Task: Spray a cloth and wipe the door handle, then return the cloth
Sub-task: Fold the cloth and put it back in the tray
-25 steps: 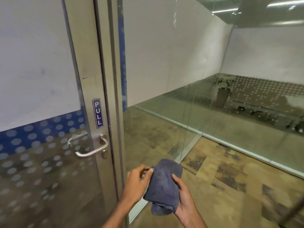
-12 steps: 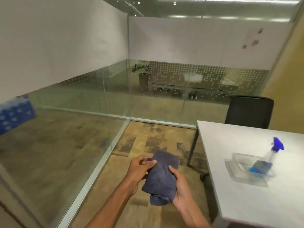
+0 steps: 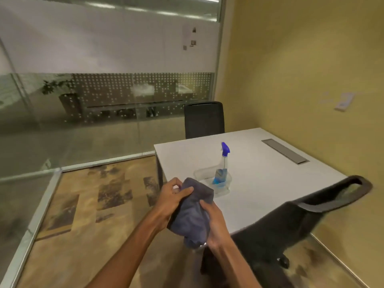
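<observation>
A folded dark grey-blue cloth (image 3: 192, 217) is held in front of me by both hands. My left hand (image 3: 169, 199) grips its upper left edge and my right hand (image 3: 215, 222) cups its lower right side. Just beyond the cloth, a clear spray bottle (image 3: 222, 169) with a blue nozzle and blue liquid stands in a clear plastic tray (image 3: 204, 172) near the front of the white table (image 3: 270, 175). The door and its handle are out of view.
A black office chair (image 3: 295, 223) stands tilted close to the table's near corner, to the right of my hands. Another black chair (image 3: 204, 119) sits behind the table. Glass partitions (image 3: 72, 121) bound the room at left and back; a yellow wall (image 3: 301, 69) is at right.
The view has swung right, from the door handle past the glass wall to the table. Both hands kept hold of the cloth, which is now close to the tray and spray bottle.
</observation>
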Tool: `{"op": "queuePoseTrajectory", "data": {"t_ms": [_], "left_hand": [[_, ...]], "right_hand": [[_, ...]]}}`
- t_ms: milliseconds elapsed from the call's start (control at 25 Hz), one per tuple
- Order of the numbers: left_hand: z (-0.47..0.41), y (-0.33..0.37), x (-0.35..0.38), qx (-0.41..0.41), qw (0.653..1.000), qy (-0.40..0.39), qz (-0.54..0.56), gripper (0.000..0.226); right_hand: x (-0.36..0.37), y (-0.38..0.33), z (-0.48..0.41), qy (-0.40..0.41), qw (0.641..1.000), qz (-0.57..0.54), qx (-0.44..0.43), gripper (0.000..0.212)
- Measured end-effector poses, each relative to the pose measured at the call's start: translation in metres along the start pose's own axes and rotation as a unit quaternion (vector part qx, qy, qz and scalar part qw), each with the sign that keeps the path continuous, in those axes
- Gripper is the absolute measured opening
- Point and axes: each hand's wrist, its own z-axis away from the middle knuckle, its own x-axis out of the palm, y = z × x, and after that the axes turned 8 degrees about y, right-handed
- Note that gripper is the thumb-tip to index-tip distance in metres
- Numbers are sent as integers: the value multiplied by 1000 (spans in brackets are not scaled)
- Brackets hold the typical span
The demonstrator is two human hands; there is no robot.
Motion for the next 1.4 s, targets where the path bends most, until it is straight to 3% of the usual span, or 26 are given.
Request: {"op": "queuePoseTrajectory", "data": {"t_ms": [120, 200, 320, 400, 440, 520, 720, 800, 880, 920, 1000, 1080, 1160, 1320, 1400], "left_hand": [[-40, 18, 20, 47, 994, -101, -4, 23], [-69, 29, 25, 89, 978, -185, -39, 19], [-113, 44, 31, 152, 944, -263, -125, 18], [-140, 50, 37, 184, 927, -284, -162, 20], [-153, 51, 40, 191, 924, -286, -167, 20], [-175, 51, 43, 189, 928, -278, -159, 21], [-225, 46, 55, 110, 964, -225, -89, 23], [-242, 38, 64, 69, 973, -202, -92, 42], [-253, 20, 71, -41, 972, -194, -128, 68], [-259, 4, 75, -128, 967, -204, -88, 81], [-266, -28, 81, -274, 927, -231, 111, 101], [-267, -47, 89, -335, 868, -240, 279, 108], [-269, -57, 101, -324, 867, -215, 312, 103], [-278, -63, 121, -154, 960, -64, 224, 69], [-278, -59, 125, -59, 986, -37, 151, 76]], "right_hand": [[-28, -25, -27, 25, 990, 67, -122, 47], [-42, -50, -41, 12, 957, 197, -214, 63], [-46, -98, -74, -24, 837, 464, -289, 82], [-40, -123, -96, -71, 772, 571, -272, 65], [-35, -132, -105, -98, 772, 576, -250, 54], [-29, -141, -118, -128, 809, 532, -215, 39], [-21, -151, -152, -107, 870, 429, -217, 37], [-22, -159, -166, -106, 887, 392, -222, 33], [-27, -167, -181, -115, 909, 343, -209, 32], [-32, -169, -191, -120, 918, 321, -201, 32], [-42, -174, -211, -122, 932, 287, -186, 33], [-51, -179, -233, -110, 947, 251, -169, 30], [-57, -183, -255, -81, 957, 230, -158, 26], [-65, -188, -294, -36, 960, 240, -135, 18], [-68, -187, -307, -33, 954, 269, -125, 24]]}}
